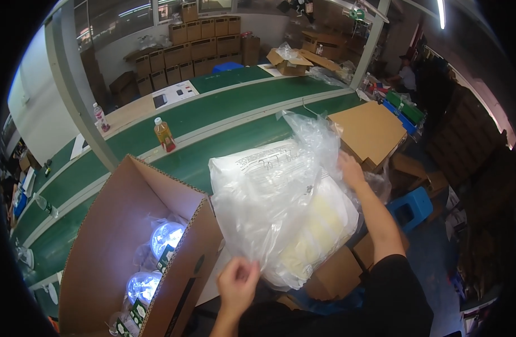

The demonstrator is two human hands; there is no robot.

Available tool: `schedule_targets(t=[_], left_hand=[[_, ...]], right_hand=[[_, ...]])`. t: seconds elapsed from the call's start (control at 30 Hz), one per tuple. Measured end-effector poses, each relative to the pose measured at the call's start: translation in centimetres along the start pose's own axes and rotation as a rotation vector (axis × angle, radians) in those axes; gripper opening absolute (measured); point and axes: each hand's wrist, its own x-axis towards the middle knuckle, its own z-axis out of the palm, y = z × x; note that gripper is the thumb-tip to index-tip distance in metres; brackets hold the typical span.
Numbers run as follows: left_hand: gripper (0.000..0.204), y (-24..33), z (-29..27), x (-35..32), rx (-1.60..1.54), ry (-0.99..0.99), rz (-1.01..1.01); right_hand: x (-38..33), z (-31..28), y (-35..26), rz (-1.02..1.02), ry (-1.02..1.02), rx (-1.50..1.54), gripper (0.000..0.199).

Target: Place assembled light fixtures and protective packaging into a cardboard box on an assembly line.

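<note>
One large white pack (289, 210), printed on its upper face and swathed in clear plastic film (314, 135), situated in front of the person, to the right of an open carton (109, 230), over the near side of the green worktop (193, 163). Left hand (237, 285): fingers curled nearly closed at the film's near edge; whether they pinch it cannot be told. Right hand (350, 168): at the pack's far right side, fingers partly hidden by film, grip not determinable. Condition, done: carton flaps open, two lit clear globes (167, 238) inside; film lying over much of the pack. Condition, outstanding, by judgement: film loose, bunched at the far end, its handling apparently midway; pack outside the carton.
</note>
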Motion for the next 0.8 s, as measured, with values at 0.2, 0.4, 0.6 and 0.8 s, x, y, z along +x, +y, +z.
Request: schedule_targets(t=[0.2, 0.4, 0.6, 0.8], left_hand=[[0.009, 3.5, -6.7, -5.8, 0.023, -0.116, 0.460], [0.017, 3.6, -8.4, -11.5, -0.293, 0.073, 0.410], [0.018, 4.7, -11.3, -13.7, -0.038, -0.020, 0.271], [0.019, 5.4, -11.5, -13.7, -0.027, -0.042, 0.224]], right_hand=[[0.0, 7.9, 1.0, -0.050, -0.139, -0.106, 0.031], [2.9, 8.9, -0.8, -0.428, -0.607, -0.577, 0.035], [3.6, 8.2, 0.3, -0.169, -0.559, 0.179, 0.045], [2.4, 7.7, 2.6, 0.370, -0.466, 0.746, 0.044]])
